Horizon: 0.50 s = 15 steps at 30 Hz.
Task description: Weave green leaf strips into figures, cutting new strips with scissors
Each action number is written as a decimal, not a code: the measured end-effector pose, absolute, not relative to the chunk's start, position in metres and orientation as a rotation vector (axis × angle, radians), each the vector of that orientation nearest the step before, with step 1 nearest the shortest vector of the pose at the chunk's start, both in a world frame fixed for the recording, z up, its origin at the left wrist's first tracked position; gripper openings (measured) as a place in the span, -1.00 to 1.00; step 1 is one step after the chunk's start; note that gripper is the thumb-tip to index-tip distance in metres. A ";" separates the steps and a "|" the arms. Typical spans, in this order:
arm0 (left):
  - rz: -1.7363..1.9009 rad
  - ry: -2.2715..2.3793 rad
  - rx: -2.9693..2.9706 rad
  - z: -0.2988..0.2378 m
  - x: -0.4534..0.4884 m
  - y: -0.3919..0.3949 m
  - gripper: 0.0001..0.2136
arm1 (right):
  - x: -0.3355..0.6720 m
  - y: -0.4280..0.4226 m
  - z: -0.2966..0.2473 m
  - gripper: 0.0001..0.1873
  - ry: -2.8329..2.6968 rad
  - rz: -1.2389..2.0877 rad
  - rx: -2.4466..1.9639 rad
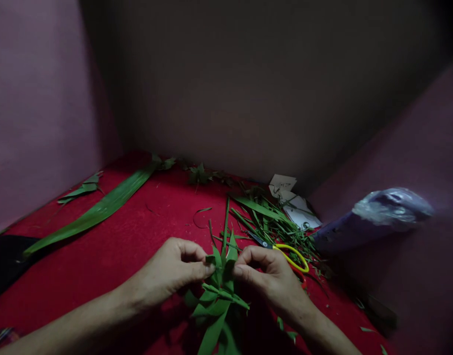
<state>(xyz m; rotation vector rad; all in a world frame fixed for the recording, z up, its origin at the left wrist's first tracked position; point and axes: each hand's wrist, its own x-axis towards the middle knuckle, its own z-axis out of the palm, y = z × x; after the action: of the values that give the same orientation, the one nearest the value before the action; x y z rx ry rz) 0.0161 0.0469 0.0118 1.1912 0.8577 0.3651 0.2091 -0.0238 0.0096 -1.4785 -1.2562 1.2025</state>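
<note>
A folded green leaf piece point(221, 296), made of several strips with loops and pointed ends, is held above the red cloth between my two hands. My left hand point(174, 268) pinches a leaf fold on its left side between thumb and index finger. On the other side, my right hand point(267, 271) has thumb and fingers closed on another leaf fold. Scissors point(289, 254) with yellow and red handles lie just beyond my right hand, which partly hides them. The lower end of the leaf piece runs out of the frame.
Cut leaf scraps point(271, 217) are heaped at the right, beside white paper cards point(298, 209). One long broad leaf point(100, 209) stretches across the red cloth point(167, 207) on the left, over a dark object point(8, 261). A purple plastic-wrapped roll point(374, 212) leans at the right wall.
</note>
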 end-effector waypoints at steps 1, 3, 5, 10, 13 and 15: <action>0.373 0.853 1.187 0.012 0.016 0.047 -0.68 | 0.209 -0.023 0.010 -0.81 -1.236 1.226 -1.462; 0.393 0.854 1.167 0.012 0.016 0.047 -0.68 | 0.209 -0.022 0.012 -0.86 -1.210 1.251 -1.440; 0.426 0.864 1.146 0.012 0.017 0.047 -0.68 | 0.209 -0.021 0.015 -0.82 -1.194 1.276 -1.426; 0.534 0.858 1.151 0.017 0.017 0.044 -0.69 | 0.208 -0.021 0.011 -0.78 -1.198 1.347 -1.330; 0.548 0.833 1.147 0.019 0.017 0.042 -0.71 | 0.208 -0.021 0.005 -0.75 -1.159 1.375 -1.286; 0.557 0.836 1.152 0.019 0.017 0.042 -0.73 | 0.208 -0.021 0.005 -0.72 -1.155 1.348 -1.274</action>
<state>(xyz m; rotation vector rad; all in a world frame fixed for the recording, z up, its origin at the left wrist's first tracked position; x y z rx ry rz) 0.0174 0.0423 0.0194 1.1515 0.8364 0.5572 0.2078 -0.0205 0.0053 -1.2737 -1.1548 1.3484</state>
